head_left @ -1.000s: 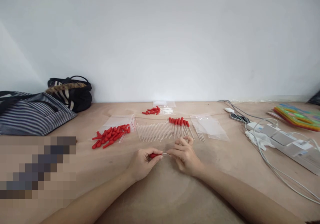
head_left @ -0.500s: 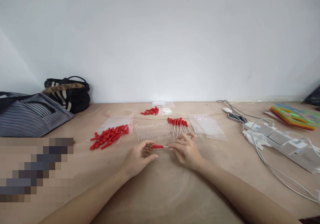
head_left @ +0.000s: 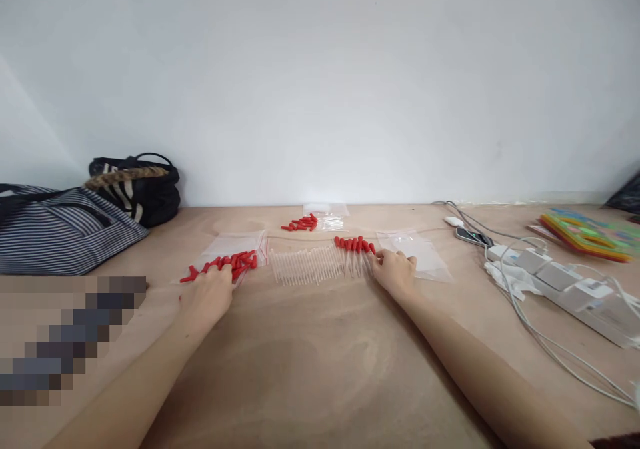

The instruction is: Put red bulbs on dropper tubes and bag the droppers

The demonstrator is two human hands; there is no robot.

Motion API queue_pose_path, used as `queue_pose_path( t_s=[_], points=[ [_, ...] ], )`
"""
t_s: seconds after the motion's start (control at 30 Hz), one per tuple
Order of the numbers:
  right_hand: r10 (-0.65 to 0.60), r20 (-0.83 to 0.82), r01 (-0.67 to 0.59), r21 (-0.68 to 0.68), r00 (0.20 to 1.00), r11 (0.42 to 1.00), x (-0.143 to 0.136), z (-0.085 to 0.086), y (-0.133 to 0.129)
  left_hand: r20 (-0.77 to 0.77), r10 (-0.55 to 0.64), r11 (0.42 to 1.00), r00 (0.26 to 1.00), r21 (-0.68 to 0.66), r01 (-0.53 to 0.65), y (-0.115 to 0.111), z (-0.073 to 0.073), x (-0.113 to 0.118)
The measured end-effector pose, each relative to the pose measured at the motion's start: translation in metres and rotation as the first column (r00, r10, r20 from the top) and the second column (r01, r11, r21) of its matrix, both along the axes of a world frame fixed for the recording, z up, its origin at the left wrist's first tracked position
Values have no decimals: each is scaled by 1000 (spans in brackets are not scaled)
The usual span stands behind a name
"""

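Observation:
My left hand (head_left: 207, 294) reaches down onto a pile of red rubber bulbs (head_left: 243, 260) at the left, its bent fingertips hidden among them. I cannot see whether it grips one. Over on the right, my right hand (head_left: 397, 272) has its fingers drawn together at the right end of a row of red-topped droppers (head_left: 356, 245). What lies between its fingertips is hidden; the loose tubes there are covered by the hand. Between the hands lies a row of clear thin tubes (head_left: 306, 266), side by side.
Clear plastic bags (head_left: 433, 261) lie by both hands. Farther back are more small red bulbs (head_left: 301, 223) and a small bag (head_left: 325, 207). At right are a power strip (head_left: 575, 295) with cables and colourful sheets (head_left: 590, 232). Bags (head_left: 70, 229) stand at left.
The hands were together in the middle, with a red bulb and a thin tube between them. They have moved apart, left to the bulb pile, right to the droppers.

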State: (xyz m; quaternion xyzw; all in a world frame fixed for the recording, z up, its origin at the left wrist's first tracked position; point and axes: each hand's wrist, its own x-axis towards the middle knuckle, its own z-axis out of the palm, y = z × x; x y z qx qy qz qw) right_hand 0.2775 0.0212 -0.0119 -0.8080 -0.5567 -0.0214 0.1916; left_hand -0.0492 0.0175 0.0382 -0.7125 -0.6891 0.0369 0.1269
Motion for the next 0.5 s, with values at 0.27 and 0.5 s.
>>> queue_pose_path(
  t_s=[0.27,0.5],
  points=[
    [39,-12,-38,21,999,999,7,2,-1,11,20,999,1000,-26,-20,6,-5,-5],
    [-64,-24,61,-103,998,993,36,13,-12,20,41,999,999,-11,-41,11,-6,-7]
  ],
)
